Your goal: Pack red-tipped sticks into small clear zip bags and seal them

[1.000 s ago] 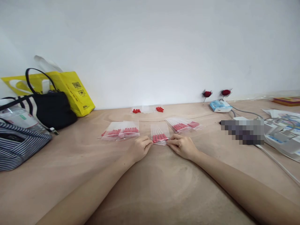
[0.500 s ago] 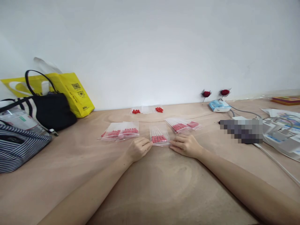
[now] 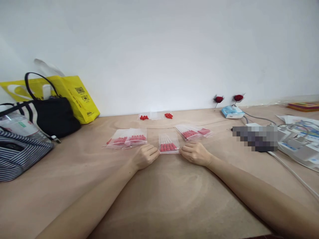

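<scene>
With backs upward, the left hand (image 3: 147, 156) and right hand (image 3: 195, 153) pinch the clear bag (image 3: 169, 142) by its near corners. Its long axis points toward the table's (image 3: 164, 192) far edge.

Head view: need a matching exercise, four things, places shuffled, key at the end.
Things:
1. Middle clear bag
2. Yellow bag
3. Blue-and-white packet
4. Small red pieces

Places:
A. In two clusters close to the wall
B. Behind the black handbag
C. Between left hand and right hand
D. Near the dark red roses

Pairs: 1-C, 2-B, 3-D, 4-A
</scene>
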`<state>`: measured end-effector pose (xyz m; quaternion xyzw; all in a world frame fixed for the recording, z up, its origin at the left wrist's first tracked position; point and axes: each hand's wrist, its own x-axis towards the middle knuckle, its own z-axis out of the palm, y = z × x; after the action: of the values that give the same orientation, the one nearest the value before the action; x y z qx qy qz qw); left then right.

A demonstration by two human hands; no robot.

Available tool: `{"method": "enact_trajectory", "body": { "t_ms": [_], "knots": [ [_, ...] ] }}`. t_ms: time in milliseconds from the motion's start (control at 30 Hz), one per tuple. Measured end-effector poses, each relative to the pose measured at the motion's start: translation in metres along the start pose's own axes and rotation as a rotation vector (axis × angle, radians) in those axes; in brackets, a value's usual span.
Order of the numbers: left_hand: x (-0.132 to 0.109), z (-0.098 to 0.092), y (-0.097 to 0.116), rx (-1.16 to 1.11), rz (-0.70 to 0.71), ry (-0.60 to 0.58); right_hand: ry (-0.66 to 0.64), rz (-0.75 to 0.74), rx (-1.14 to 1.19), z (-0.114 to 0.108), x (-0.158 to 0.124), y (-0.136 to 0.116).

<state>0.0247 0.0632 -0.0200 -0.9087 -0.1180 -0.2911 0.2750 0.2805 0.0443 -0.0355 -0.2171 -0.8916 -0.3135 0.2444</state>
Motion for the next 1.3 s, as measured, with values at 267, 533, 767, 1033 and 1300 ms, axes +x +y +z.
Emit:
{"method": "enact_trajectory", "body": {
  "t_ms": [267,533,767,1033,1300],
  "knots": [
    [0.000,-0.002,0.001,-0.015,0.029,0.020,0.079,0.030,-0.042,0.001,-0.002,-0.002],
    [0.003,-0.002,0.002,-0.046,0.024,0.074,0.088,-0.013,-0.009,0.001,-0.001,-0.003],
    [0.007,-0.003,0.003,-0.055,0.034,0.099,0.103,0.003,-0.006,0.003,0.001,-0.005],
    [0.009,-0.003,0.003,-0.065,0.023,0.107,0.164,0.056,0.019,0.004,0.002,-0.006],
    [0.012,0.000,0.003,-0.102,0.033,0.075,0.154,0.115,0.016,0.002,0.008,-0.010]
  ]
}}
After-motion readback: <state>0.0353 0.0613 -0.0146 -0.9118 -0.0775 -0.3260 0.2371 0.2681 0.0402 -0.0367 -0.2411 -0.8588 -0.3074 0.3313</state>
